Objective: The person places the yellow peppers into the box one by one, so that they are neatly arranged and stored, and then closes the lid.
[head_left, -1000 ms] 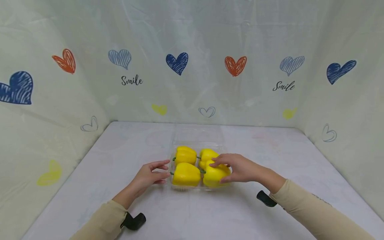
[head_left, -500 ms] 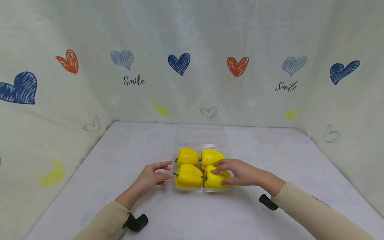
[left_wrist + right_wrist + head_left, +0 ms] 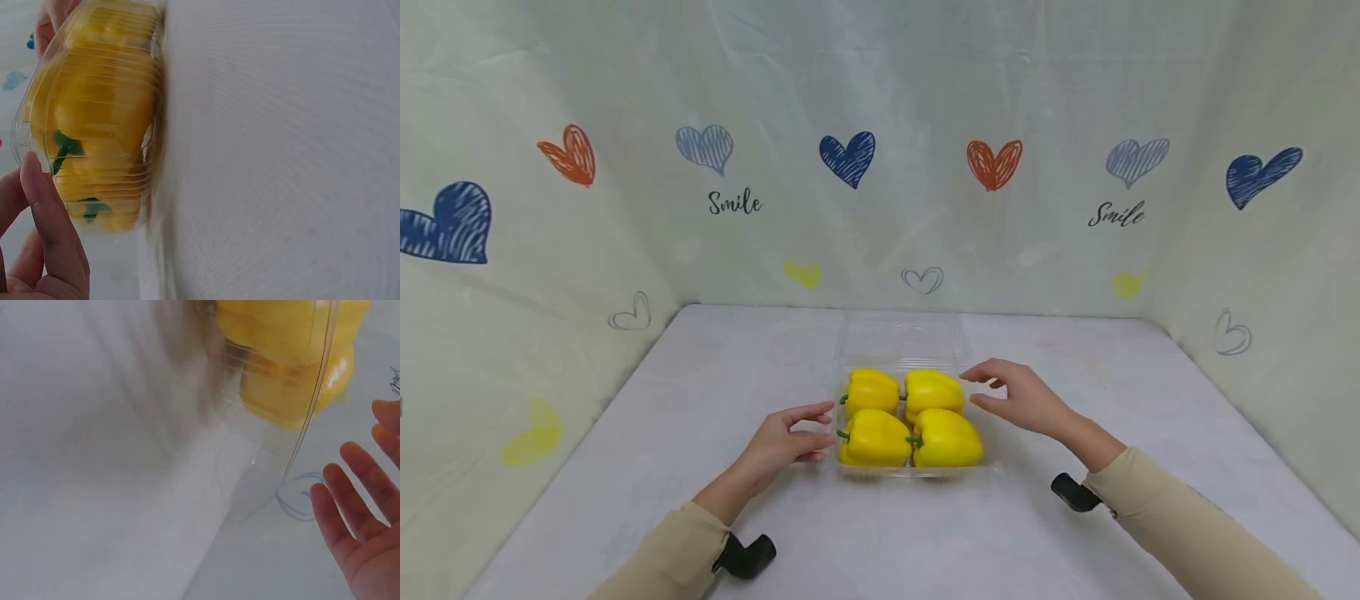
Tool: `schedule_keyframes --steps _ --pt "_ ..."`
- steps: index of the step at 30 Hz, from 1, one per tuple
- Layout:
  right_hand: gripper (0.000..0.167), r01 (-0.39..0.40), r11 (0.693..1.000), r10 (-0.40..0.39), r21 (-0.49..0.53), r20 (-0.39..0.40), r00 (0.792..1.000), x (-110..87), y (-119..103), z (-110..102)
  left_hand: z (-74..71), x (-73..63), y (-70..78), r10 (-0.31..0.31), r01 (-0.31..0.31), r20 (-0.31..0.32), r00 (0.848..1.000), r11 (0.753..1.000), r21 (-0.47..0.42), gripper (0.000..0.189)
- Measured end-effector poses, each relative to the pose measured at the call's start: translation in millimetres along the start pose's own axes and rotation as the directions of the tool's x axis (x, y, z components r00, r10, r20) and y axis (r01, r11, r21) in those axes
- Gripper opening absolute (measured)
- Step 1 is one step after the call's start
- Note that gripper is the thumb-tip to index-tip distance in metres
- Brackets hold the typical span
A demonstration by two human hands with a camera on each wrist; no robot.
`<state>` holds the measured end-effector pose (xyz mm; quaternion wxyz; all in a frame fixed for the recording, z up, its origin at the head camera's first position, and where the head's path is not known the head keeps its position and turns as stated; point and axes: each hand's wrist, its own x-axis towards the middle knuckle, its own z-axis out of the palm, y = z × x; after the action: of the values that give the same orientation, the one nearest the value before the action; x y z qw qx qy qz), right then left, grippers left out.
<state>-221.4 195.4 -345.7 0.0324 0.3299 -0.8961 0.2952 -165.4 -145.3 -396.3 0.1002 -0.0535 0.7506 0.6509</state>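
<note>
Several yellow bell peppers fill a clear plastic clamshell box [image 3: 880,473], two in front and two behind, their green stems pointing left. The front right pepper [image 3: 951,439] sits beside the front left pepper [image 3: 877,440]. My left hand [image 3: 784,443] is at the box's left side, fingers loosely extended; in the left wrist view a fingertip [image 3: 31,165] is right at the rim. My right hand [image 3: 1026,400] hovers off the box's right side near the back right pepper [image 3: 935,390], holding nothing, its fingers spread apart in the right wrist view.
The box's transparent lid [image 3: 901,337] lies folded back on the pale table [image 3: 737,358] behind the peppers. A light curtain [image 3: 925,83] printed with hearts and "Smile" surrounds the table's back and sides.
My right hand has let go of the front right pepper, which now rests in the box, and has risen back and to the right. The left hand stays at the box's left side.
</note>
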Motion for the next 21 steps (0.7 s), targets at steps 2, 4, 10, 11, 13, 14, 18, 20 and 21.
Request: schedule_keyframes --steps 2,4,10,11,13,14,18,20,21 --pt "0.027 -0.044 0.999 0.044 0.004 -0.059 0.997 0.8 5.9 -0.3 0.5 0.4 0.5 -0.002 0.002 -0.004 1.000 1.000 0.001 0.050" --pt "0.026 -0.089 0.996 0.089 0.005 -0.104 0.991 1.3 11.0 0.2 1.5 0.8 0.2 -0.006 0.006 -0.010 1.000 1.000 0.000 0.049" --pt "0.026 -0.231 0.973 0.232 0.027 -0.185 0.955 6.2 27.5 0.9 5.3 2.9 0.7 -0.011 0.011 -0.018 1.000 1.000 0.002 0.050" --pt "0.026 -0.253 0.967 0.255 0.036 -0.189 0.948 7.7 30.1 0.6 5.3 3.4 1.1 -0.008 0.008 -0.015 1.000 1.000 0.003 0.050" --pt "0.029 -0.298 0.953 0.303 0.052 -0.186 0.935 11.1 35.0 0.4 4.8 4.5 1.8 -0.002 0.002 -0.005 1.000 1.000 0.005 0.050" --pt "0.029 -0.320 0.946 0.325 0.058 -0.184 0.928 12.8 36.9 0.6 4.3 4.9 1.9 0.002 -0.002 0.000 1.000 1.000 0.006 0.050" --pt "0.032 -0.385 0.920 0.392 0.073 -0.162 0.906 19.2 42.4 2.7 3.0 6.1 2.3 0.002 -0.002 0.011 1.000 1.000 0.010 0.049" --pt "0.033 -0.403 0.912 0.409 0.076 -0.157 0.899 21.6 44.3 3.9 3.0 7.3 2.7 0.000 0.000 0.008 1.000 1.000 0.018 0.050" --pt "0.033 -0.409 0.909 0.416 0.075 -0.156 0.896 22.6 45.1 4.5 3.2 7.8 2.8 0.000 0.000 0.005 1.000 1.000 0.022 0.050"
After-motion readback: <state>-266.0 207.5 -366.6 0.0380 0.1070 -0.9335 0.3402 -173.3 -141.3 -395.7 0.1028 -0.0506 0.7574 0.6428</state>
